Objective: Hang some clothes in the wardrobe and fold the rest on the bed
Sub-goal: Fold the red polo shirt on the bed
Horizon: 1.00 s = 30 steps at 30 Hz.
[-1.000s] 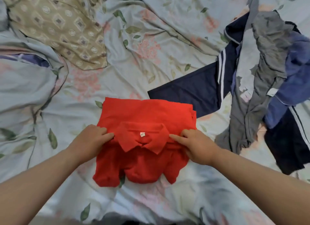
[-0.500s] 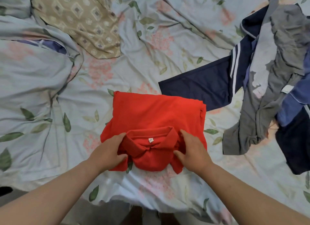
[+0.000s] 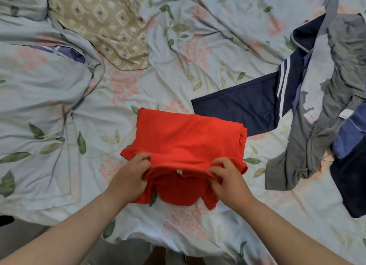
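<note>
red shirt half folded, both hands on it

at the upper left of the frame a tan patterned cloth (image 3: 103, 25) lies on the flowery bed sheet (image 3: 49, 98).

in the low middle, the left hand (image 3: 130, 177) pinches the near left edge of the red shirt (image 3: 188, 138), fingers curled into the cloth. the shirt sits in the middle of the frame, on the sheet. its near part is lifted a bit, and a small white tag (image 3: 179, 172) shows under the raised edge. the right hand (image 3: 227, 175) pinches the near right edge the same way.

at the right of the frame a dark blue garment with white stripes (image 3: 247, 108) lies just beside the shirt's far corner. a grey garment (image 3: 309, 142) is piled further right.

what could go wrong: i think the loose bits hanging below the hands could slip out when the edge goes over, making the fold lumpy. if one hand pulls more, the fold could go crooked. the soft, wrinkly sheet could bunch up under it too.
</note>
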Each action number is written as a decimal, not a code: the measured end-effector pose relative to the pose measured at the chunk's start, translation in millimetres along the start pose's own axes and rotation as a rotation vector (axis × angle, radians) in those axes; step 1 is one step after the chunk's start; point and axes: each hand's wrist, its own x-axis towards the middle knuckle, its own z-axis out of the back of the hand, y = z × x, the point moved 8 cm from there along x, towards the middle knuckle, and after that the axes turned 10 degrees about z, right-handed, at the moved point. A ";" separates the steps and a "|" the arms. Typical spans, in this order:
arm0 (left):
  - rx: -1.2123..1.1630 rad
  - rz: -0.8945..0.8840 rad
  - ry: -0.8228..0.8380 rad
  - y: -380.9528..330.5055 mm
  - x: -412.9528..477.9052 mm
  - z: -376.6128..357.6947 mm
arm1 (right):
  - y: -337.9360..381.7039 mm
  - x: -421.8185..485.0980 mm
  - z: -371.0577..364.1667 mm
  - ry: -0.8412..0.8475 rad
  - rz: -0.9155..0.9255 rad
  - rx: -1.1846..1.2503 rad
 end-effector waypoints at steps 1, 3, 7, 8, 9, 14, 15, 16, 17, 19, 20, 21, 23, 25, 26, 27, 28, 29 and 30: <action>0.091 -0.057 0.073 5.0 -12.9 -12.3 | -1.9 -12.9 -13.7 0.118 0.054 -0.079; 0.233 -0.090 0.252 22.0 -38.7 -40.4 | -11.4 -41.1 -46.4 0.442 0.055 -0.225; 0.242 0.145 0.330 40.2 -57.1 -49.5 | -21.0 -57.3 -59.1 0.594 -0.127 -0.187; 0.187 0.192 0.265 38.6 -50.6 -42.0 | -17.9 -47.8 -48.6 0.471 -0.163 -0.117; 0.153 0.230 0.185 36.8 -41.1 -31.8 | -17.0 -37.6 -34.0 0.316 -0.209 -0.072; 0.055 0.528 -0.062 63.5 29.6 7.0 | -62.4 -11.0 46.1 -0.335 -0.568 -0.106; -0.030 0.610 -0.049 68.9 48.4 7.6 | -75.1 -5.6 55.4 -0.407 -0.647 -0.073; -0.139 0.681 -0.029 70.5 65.2 8.9 | -83.3 1.7 60.8 -0.443 -0.711 0.001; -0.251 0.726 -0.013 69.3 82.8 9.5 | -87.9 13.6 64.0 -0.456 -0.738 0.091; -0.434 0.742 -0.001 63.0 117.9 7.3 | -100.5 42.4 63.4 -0.439 -0.748 0.239; -0.487 0.753 0.001 60.9 130.9 6.2 | -107.5 53.9 62.2 -0.417 -0.777 0.269; -0.517 0.776 0.002 61.4 140.7 4.0 | -114.1 62.4 61.3 -0.391 -0.822 0.276; -0.592 0.865 0.017 69.9 151.0 -2.7 | -125.5 69.7 57.4 -0.335 -0.897 0.276; -0.627 0.897 0.051 74.5 156.1 -5.7 | -129.3 74.7 63.2 -0.307 -0.891 0.258; -0.591 0.851 0.027 74.2 160.6 -0.1 | -130.4 79.3 70.7 -0.301 -0.869 0.240; -0.530 0.781 -0.033 72.9 166.5 10.4 | -131.1 85.9 81.8 -0.308 -0.833 0.208; -0.483 0.713 -0.106 70.2 172.8 23.3 | -131.4 94.0 94.6 -0.331 -0.800 0.192; -0.466 0.667 -0.172 67.0 181.2 36.4 | -130.9 104.8 108.8 -0.365 -0.774 0.191; -0.473 0.635 -0.216 63.9 191.5 46.7 | -130.7 116.6 122.0 -0.406 -0.742 0.198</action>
